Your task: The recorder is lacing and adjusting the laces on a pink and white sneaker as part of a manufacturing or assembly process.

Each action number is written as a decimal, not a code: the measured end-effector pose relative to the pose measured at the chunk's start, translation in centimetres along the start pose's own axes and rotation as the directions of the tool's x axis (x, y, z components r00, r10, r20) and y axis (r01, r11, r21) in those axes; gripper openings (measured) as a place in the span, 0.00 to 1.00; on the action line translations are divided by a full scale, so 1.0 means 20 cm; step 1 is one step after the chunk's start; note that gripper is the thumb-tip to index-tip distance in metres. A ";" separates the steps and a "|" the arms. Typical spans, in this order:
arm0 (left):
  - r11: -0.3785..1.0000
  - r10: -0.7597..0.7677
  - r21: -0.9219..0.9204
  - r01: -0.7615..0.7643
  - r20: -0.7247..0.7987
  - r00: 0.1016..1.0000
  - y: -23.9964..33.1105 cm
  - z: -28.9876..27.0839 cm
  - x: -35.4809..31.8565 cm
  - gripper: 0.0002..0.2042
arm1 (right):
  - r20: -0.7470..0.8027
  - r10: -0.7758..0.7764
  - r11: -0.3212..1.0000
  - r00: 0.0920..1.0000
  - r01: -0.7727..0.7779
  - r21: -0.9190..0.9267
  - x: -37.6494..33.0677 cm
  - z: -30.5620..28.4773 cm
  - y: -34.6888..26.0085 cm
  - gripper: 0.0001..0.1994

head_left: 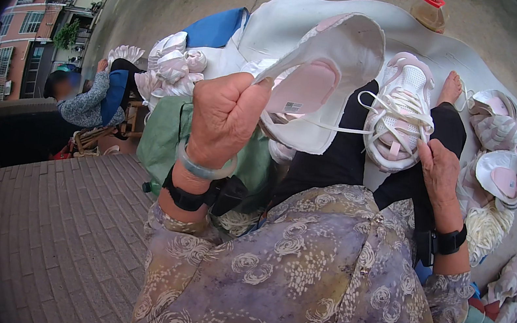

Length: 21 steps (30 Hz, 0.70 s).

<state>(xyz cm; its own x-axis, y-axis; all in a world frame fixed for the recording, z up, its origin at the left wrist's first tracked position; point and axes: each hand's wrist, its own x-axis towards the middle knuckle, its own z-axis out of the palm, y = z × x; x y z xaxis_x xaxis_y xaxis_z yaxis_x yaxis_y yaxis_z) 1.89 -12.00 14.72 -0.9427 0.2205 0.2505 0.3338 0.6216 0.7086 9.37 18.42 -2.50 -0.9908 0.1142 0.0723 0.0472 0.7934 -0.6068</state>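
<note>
My left hand (229, 111) is closed on the edge of a loose white shoe upper (363, 51), which is raised and tilted with its pink lining showing. Between my knees sits a white and pink sneaker (409, 77) with laces criss-crossed over its front. A white shoelace (342, 130) stretches from the sneaker across to the upper; its far end is hidden there. My right hand (440, 174) pinches the sneaker's right edge near the laces. Whether a lace end is also between those fingers cannot be made out.
Stacked shoe uppers (506, 137) lie on the right, above a bundle of cream laces (490, 230). More uppers (172, 67) are piled on the left near a green bag (166, 138). A pale sheet (278, 19) and bottle (430, 14) lie ahead. Another person (92, 98) sits far left.
</note>
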 end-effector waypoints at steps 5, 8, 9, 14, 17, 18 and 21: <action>0.985 -0.158 -0.048 0.163 0.095 0.983 -0.26 0.18 0.11 0.17 | 0.025 -0.018 1.000 1.000 0.018 0.002 0.02 0.03 -0.06 0.17; 0.997 -0.076 -0.007 0.076 0.024 0.997 -0.35 0.26 0.11 0.16 | 0.037 0.006 1.000 0.999 -0.006 0.014 0.00 0.02 -0.07 0.17; 0.997 -0.071 -0.012 0.072 0.027 0.997 -0.37 0.27 0.10 0.16 | 0.033 0.011 1.000 0.999 -0.011 0.010 0.00 0.02 -0.06 0.17; 0.947 -0.234 -0.217 0.237 0.038 0.971 -0.52 0.35 -0.04 0.16 | 0.047 0.024 0.999 0.999 -0.026 0.044 0.01 0.02 -0.04 0.16; 0.799 -0.451 -0.350 0.489 0.190 0.872 -0.55 0.38 -0.11 0.20 | 0.062 0.015 1.000 0.998 -0.016 0.015 0.02 0.02 -0.04 0.16; 0.689 -0.402 -0.513 0.512 0.317 0.859 -0.53 0.39 -0.12 0.21 | 0.094 0.025 0.999 0.995 -0.029 0.034 0.03 0.02 -0.04 0.17; 0.573 -0.253 -0.665 0.478 0.412 0.876 -0.47 0.44 -0.15 0.22 | 0.121 0.047 0.992 0.992 -0.060 0.109 0.04 0.03 -0.03 0.18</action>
<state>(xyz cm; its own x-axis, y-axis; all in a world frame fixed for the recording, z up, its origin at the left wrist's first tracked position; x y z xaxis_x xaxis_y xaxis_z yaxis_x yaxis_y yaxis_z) 1.54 -11.99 1.48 -0.9095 0.3455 -0.2314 -0.2599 -0.0379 0.9649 8.55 17.67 -2.67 -0.9956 0.0776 -0.0527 0.0924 0.7149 -0.6931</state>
